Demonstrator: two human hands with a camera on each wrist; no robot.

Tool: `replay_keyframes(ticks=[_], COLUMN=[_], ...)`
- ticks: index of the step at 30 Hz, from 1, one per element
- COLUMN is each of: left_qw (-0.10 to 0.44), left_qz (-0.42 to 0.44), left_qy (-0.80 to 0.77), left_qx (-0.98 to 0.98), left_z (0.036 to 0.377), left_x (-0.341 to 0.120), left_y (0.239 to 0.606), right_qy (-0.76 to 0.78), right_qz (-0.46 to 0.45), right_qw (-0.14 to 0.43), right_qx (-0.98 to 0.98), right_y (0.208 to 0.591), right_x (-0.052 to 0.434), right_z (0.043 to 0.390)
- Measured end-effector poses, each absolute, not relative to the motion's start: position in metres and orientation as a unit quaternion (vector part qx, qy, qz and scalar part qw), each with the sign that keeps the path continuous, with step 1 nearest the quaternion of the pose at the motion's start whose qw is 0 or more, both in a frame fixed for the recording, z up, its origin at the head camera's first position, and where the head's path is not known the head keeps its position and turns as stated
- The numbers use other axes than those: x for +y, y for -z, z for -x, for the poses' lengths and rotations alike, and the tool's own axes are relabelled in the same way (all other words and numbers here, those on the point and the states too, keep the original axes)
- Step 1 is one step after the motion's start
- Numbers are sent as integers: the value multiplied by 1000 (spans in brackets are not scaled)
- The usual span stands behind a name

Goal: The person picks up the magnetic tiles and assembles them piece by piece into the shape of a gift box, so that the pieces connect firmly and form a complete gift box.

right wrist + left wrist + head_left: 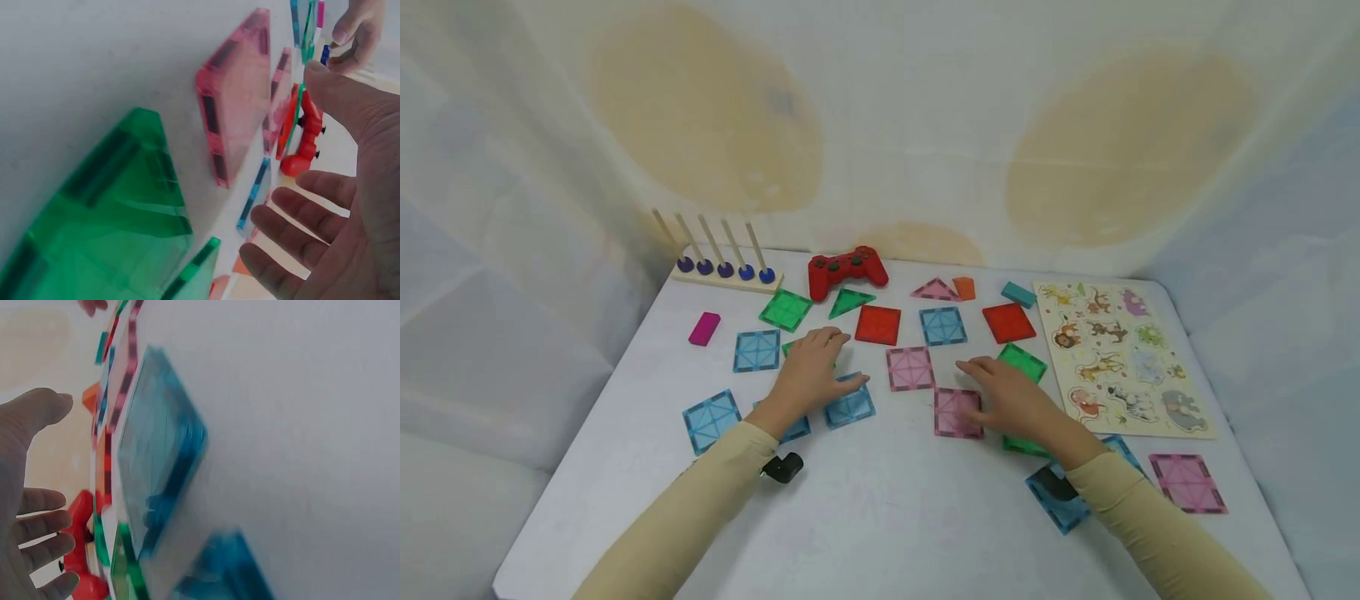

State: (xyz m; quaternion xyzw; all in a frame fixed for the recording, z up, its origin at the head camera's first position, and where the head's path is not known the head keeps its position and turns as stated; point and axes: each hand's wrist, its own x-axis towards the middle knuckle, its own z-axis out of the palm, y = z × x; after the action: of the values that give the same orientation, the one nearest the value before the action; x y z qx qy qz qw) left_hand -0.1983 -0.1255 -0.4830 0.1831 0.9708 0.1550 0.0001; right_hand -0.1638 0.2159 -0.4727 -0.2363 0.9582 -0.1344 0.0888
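Observation:
My left hand [811,371] hovers at the left middle of the table, its fingers spread and holding nothing. Beneath its thumb lies a blue translucent square tile [850,408], also large in the left wrist view. The hand and forearm partly cover a green tile and another blue tile [796,429]. On the right, my right hand [1009,402] is likewise empty, with fingers loosely extended. Its thumb overlaps a pink square tile [953,411]; this pink tile [240,94] appears beyond a green tile [119,219] in the right wrist view. Another green tile [1024,361] lies beside the fingers.
Red tiles [877,325], pink and blue tiles spread across the middle. Behind them sit a red game controller [847,269] and a wooden peg stand [726,279]. An animal puzzle board [1120,358] lies at right, and a magenta block [704,328] at left.

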Motion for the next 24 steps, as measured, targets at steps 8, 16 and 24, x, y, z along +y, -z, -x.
replay_keyframes(ticks=[8,16,24], left_qw=[38,44,38], left_qz=[-216,-233,-239], left_qy=[-153,-139,-110], left_qx=[964,961,964], left_z=[202,208,213], left_x=[-97,-79,-70], left_y=[497,505,509], right_qy=[155,148,148], right_qz=[271,283,283], right_qw=[99,103,103], right_qx=[945,942,942], right_y=[486,491,488], right_x=[214,211,211], right_z=[159,157,153])
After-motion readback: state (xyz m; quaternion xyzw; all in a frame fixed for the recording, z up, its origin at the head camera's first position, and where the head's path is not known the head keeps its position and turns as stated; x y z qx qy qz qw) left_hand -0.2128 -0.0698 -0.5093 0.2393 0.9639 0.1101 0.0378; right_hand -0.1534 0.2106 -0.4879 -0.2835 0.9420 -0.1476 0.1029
